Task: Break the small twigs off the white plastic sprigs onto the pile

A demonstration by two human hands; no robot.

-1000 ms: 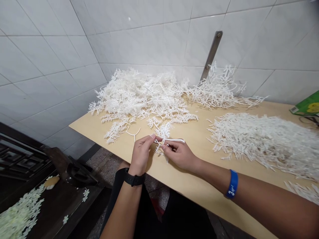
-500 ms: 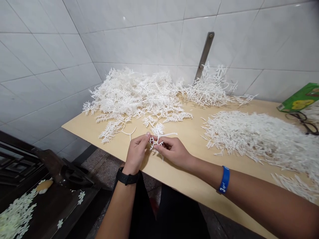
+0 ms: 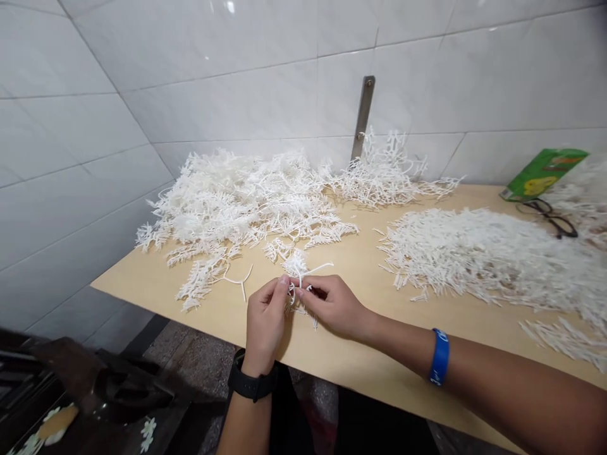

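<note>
— Holding what, in the left hand?
— Seemingly one side of a white sprig, pinched between thumb and forefinger.
— And in the right hand?
— Pinching the same sprig from the opposite side, thumb nearer the camera than forefinger. Hard to tell exact contact, with so much hidden behind the fingertips.
— Where, then, to look for it?
— Between both sets of fingertips, over the near part of the table, with a thin stem poking out beyond the right fingers.
— Heavy or light?
— Light, judging by such thin branches. Probably springy rather than limp, a bit slippery, likely to snag or snap at the fine ends. Best gripped close to the fork.
— And arm pose?
— On the left, rising steeply, with a watch at the wrist. On the right, slanting in low, with a wristband along the forearm.
— Anything around?
— Beyond the fingers, a tangled pile; well to their right, a heap of short pieces.
</note>
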